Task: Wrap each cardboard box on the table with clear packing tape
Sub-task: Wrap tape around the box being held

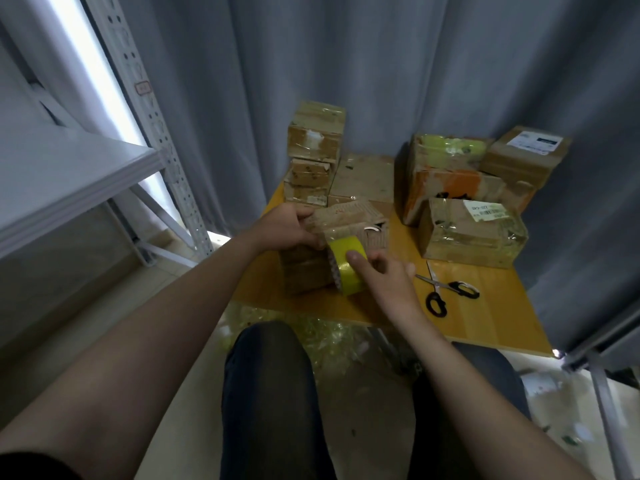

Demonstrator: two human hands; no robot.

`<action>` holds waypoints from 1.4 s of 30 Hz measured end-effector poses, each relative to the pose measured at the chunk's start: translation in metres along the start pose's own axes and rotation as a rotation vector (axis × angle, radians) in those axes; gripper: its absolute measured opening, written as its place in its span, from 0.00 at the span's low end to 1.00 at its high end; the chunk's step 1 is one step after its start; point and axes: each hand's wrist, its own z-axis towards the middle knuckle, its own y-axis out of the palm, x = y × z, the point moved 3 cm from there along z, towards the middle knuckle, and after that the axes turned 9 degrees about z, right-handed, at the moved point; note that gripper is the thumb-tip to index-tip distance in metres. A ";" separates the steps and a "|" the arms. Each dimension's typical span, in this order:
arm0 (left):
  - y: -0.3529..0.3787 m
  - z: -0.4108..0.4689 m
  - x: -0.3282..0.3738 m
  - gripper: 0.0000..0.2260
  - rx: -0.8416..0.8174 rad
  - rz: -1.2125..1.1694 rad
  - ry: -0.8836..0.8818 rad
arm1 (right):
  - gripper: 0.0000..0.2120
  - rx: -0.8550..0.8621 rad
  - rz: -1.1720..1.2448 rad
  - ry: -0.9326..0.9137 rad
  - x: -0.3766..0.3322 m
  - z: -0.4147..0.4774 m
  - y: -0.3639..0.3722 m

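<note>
**A:** What is in front of the seated person?

**B:** A yellow-topped table (491, 317) with a cardboard box (349, 216) near its front edge, already glossy with clear tape.

**A:** And the hands?

**B:** They are apart, one at each side of the box. The left hand (291, 226) grips the box's upper left edge, fingers curled over it. The right hand (384, 282) lays a straight forefinger on the outer band of a yellow-green tape roll (346, 268), which stands on edge against the box's front. The thumb is hidden, so I cannot tell whether that hand grips the roll or only presses it.

**A:** What else is on the table?

**B:** Black-handled scissors (446, 292) lie just right of the right hand. A stack of boxes (315, 147) rises at the back left, and a pile of taped boxes (471, 233) sits to the right. Crumpled tape scraps (322, 334) lie on the floor under the table's front edge. Grey curtains (346, 64) hang behind, and a metal shelf (69, 174) stands on the left.
</note>
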 end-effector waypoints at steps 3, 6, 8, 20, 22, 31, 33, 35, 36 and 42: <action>-0.017 0.000 -0.002 0.28 -0.113 -0.119 -0.071 | 0.14 -0.072 0.073 -0.159 -0.017 -0.010 -0.013; -0.027 0.001 -0.004 0.26 -0.279 -0.262 -0.139 | 0.16 -0.112 0.266 -0.247 -0.033 -0.020 -0.013; -0.022 0.000 -0.003 0.28 -0.376 -0.306 -0.158 | 0.16 -0.070 0.317 -0.270 -0.036 -0.021 -0.014; -0.007 0.011 0.001 0.31 0.029 0.109 0.100 | 0.08 -0.037 0.082 -0.217 -0.048 0.063 0.015; 0.011 0.010 0.004 0.37 -0.052 0.203 0.115 | 0.11 -0.016 0.049 -0.164 -0.051 0.079 0.021; 0.041 0.017 -0.014 0.52 0.098 0.235 0.068 | 0.18 0.045 0.144 -0.014 -0.058 0.090 0.021; 0.040 0.014 -0.015 0.52 0.077 0.234 0.043 | 0.21 0.034 0.205 -0.016 -0.066 0.082 0.020; 0.040 0.014 -0.015 0.53 0.077 0.233 0.039 | 0.27 0.027 0.184 -0.012 -0.065 0.069 0.018; 0.039 0.014 -0.013 0.53 0.069 0.234 0.037 | 0.27 0.022 0.192 -0.004 -0.064 0.059 0.014; 0.037 0.013 -0.007 0.50 0.026 0.337 0.017 | 0.25 -0.131 0.215 0.140 -0.027 0.001 0.005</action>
